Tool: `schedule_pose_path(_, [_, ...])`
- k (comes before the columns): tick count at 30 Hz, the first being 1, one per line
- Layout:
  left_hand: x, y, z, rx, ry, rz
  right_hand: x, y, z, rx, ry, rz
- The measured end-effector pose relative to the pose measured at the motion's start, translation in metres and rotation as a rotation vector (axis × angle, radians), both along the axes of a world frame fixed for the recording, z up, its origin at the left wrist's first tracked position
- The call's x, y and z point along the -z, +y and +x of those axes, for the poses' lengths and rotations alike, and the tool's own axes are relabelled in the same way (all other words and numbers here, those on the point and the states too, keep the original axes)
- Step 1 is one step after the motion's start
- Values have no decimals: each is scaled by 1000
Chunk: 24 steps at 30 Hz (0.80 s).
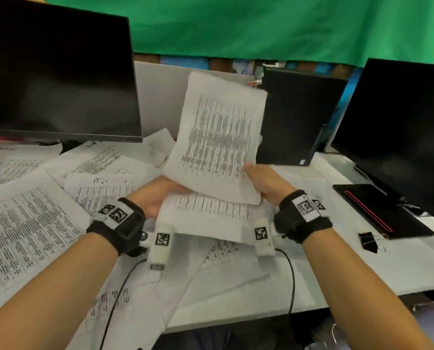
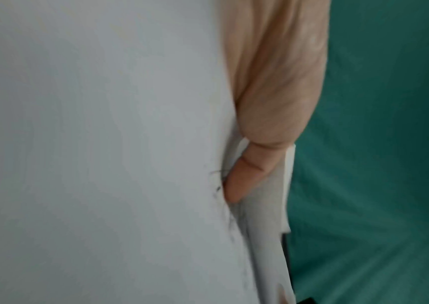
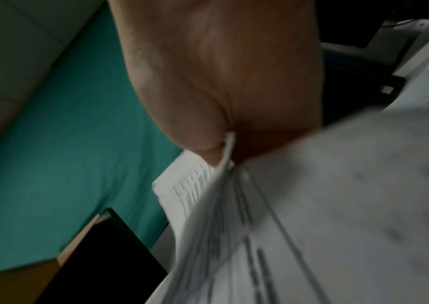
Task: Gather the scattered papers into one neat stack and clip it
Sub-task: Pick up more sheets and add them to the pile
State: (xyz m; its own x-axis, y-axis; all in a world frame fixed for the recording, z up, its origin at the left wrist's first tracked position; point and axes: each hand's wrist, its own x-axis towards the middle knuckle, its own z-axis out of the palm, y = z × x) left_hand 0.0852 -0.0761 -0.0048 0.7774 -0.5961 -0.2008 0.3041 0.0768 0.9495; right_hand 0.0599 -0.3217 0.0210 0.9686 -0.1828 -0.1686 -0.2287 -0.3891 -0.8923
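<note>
While both hands lift a bundle off the counter: each view catches a different side of it.

Head view, centre: left hand and right hand each grip the lower edge of the held papers, the top sheet tilted up and back, a lower sheet sticking out beneath it.
Head view, left and bottom: scattered papers lie overlapping on the white counter, some under the left monitor.
Head view, right: a black binder clip sits on the counter just beside a black notebook, in front of the right monitor; a black computer case stands behind the bundle.
Left wrist view: only here, one finger shows tucked between sheets at centre, with blank paper filling the left of the frame and green cloth on the right.
Right wrist view: only here, the pinch shows close, with the sheets' edge wedged into the fold of the hand at centre and printed pages fanning toward the lower right, blurred.
Grip state: both hands are clasped on the held papers.
</note>
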Motion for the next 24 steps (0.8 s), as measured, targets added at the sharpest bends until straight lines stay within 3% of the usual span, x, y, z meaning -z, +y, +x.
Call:
schedule_pose_path(1, [13, 4, 0, -16, 30, 64, 6, 3, -1, -36, 41, -84])
schedule_pose_path(3, [38, 17, 2, -204, 103, 212, 11, 5, -4, -24, 89, -257])
schedule_pose_path(6, [63, 35, 4, -414, 202, 331, 22, 9, -8, -43, 115, -365])
schedule_pose_path(9, [67, 37, 2, -462, 302, 294, 44, 17, -11, -136, 239, -401])
schedule_pose_path(13, [65, 33, 1, -464, 314, 271, 67, 31, -5, -130, 274, -301])
schedule_pose_path(16, [65, 32, -1, -398, 265, 371, 72, 41, 2, -177, 299, -326])
schedule_pose_path(20, [70, 32, -4, -346, 176, 355, 77, 41, 12, -276, 350, -400])
schedule_pose_path(22, [73, 36, -5, -367, 156, 300, 72, 34, 15, -243, 321, -350])
schedule_pose_path(24, [80, 45, -5, -407, 191, 178, 65, 23, 20, -74, 200, -435])
